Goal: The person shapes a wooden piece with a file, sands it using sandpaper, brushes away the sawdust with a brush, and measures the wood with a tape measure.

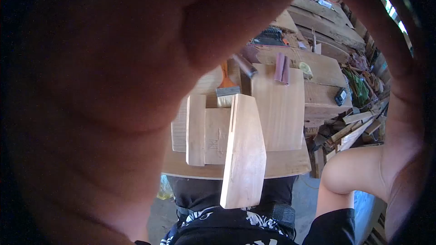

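Left hand (109, 86) and right hand (404, 95) are raised close to the camera, curved; whether anything is pinched cannot be told. Smooth, pale, tapered wood block (245, 154) is seen jutting past the near edge of the table (288, 168); could be tipped off if bumped by a lowered arm. Bristly brush (227, 90), flat grained board (281, 118), folded pinkish sheet (282, 69) are set behind.

A wooden workbench (286, 164) carries flat, pale boards (279, 122).
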`<state>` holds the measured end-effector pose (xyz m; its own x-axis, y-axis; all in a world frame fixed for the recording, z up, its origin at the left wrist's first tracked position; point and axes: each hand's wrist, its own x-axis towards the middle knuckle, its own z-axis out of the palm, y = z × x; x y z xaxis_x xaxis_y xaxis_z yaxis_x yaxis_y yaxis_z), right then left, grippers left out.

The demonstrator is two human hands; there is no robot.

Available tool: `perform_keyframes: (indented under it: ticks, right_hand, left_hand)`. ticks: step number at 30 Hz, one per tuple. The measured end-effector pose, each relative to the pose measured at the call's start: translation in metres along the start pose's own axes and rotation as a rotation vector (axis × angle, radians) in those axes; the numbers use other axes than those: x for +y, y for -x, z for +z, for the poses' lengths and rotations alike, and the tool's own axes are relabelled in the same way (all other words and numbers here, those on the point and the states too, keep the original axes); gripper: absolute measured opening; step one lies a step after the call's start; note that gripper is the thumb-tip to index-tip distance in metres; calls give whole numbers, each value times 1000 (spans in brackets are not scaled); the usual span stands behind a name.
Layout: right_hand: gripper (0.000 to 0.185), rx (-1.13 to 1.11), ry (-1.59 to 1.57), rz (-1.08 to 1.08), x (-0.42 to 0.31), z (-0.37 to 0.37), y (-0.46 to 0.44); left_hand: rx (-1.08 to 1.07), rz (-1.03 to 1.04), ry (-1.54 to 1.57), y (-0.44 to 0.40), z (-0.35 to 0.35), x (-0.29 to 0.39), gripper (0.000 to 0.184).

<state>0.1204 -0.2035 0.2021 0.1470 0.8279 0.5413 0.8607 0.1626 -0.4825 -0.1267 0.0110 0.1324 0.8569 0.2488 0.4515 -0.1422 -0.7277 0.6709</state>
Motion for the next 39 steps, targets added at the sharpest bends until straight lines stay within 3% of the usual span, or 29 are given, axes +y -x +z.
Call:
perform_keyframes:
  ticks: [39]
  right_hand:
    - [80, -103, 133, -92, -60, -6, -25]
  left_hand:
    - [114, 61, 16, 39, -38, 29, 128]
